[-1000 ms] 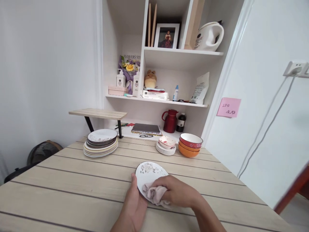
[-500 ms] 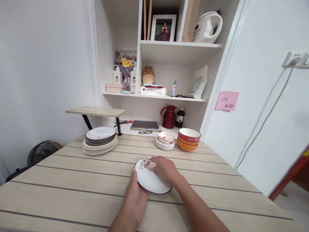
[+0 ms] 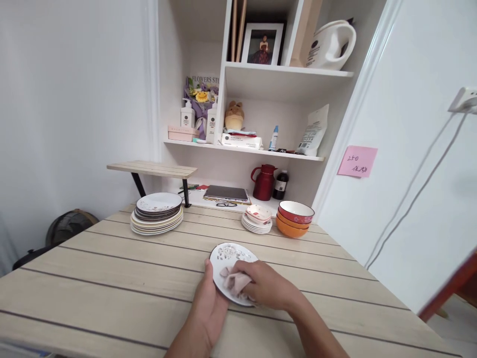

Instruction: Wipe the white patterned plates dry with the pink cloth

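A white plate (image 3: pixel 219 267) with a dark rim and a grey floral pattern is held just above the slatted table (image 3: pixel 112 293). My left hand (image 3: pixel 210 303) grips its left edge, thumb on the rim and fingers underneath. Bunched in my right hand (image 3: pixel 266 284) is a pale pink cloth (image 3: pixel 235 281), pressed against the lower middle of the plate. The right fingertips are partly hidden by the cloth, and my right hand covers the plate's right side.
A stack of plates (image 3: pixel 158 204) stands at the back left beside a small raised shelf (image 3: pixel 156 169). Small dishes (image 3: pixel 258 224) and stacked bowls (image 3: pixel 292 227) are at the back right. Behind them are a red jug (image 3: pixel 264 183), a dark bottle (image 3: pixel 280 185) and a laptop (image 3: pixel 226 193).
My right hand has moved the cloth from the plate's upper edge down to its lower middle, uncovering the floral pattern. My left hand still holds the plate. The view has shifted slightly.
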`<state>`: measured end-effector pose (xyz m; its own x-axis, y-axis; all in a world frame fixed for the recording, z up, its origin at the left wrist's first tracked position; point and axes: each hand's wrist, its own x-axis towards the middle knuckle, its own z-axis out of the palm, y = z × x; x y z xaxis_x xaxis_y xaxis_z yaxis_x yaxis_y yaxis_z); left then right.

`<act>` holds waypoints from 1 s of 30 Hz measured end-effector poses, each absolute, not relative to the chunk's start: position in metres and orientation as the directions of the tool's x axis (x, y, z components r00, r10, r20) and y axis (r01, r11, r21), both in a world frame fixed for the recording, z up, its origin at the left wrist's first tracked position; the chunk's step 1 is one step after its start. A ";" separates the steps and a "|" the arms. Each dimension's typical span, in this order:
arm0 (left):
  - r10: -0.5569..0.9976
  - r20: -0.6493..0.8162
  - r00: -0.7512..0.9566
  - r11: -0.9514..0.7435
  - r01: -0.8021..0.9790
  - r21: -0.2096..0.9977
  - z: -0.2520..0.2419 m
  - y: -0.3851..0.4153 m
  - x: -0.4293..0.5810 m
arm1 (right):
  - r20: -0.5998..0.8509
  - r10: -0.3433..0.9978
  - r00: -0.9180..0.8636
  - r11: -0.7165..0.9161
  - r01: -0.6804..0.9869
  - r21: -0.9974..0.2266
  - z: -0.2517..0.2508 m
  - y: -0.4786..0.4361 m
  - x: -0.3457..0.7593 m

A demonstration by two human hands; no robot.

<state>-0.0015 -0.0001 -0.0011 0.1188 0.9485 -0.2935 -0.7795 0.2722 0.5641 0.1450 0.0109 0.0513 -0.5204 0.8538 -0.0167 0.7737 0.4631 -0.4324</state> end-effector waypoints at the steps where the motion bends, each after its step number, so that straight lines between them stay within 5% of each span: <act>1: 0.949 -0.295 0.112 0.267 -0.784 0.561 0.000 0.000 -0.001 | 0.019 0.847 -0.532 0.480 0.748 -0.459 0.049 0.013 0.139; 15: 0.948 -0.291 0.132 0.269 -0.821 0.504 -0.007 0.003 -0.001 | 0.040 0.992 -0.120 0.126 0.973 -0.193 0.045 0.051 0.163; 18: 0.943 -0.299 0.150 0.285 -0.828 0.484 -0.005 0.003 -0.002 | -0.077 0.974 -0.211 0.185 0.949 -0.254 0.053 0.040 0.175; 21: 0.943 -0.288 0.165 0.292 -0.828 0.480 -0.005 0.003 -0.003 | -0.166 0.875 -0.456 0.342 0.823 -0.454 0.056 0.028 0.174; 24: 0.943 -0.285 0.170 0.294 -0.827 0.478 -0.007 0.003 -0.003 | -0.079 0.797 -0.599 0.456 0.682 -0.571 0.052 0.022 0.155; 30: 0.958 -0.253 0.137 0.249 -0.836 0.488 -0.014 0.006 -0.001 | 0.159 0.872 -0.463 0.487 0.792 -0.367 0.038 0.040 0.111</act>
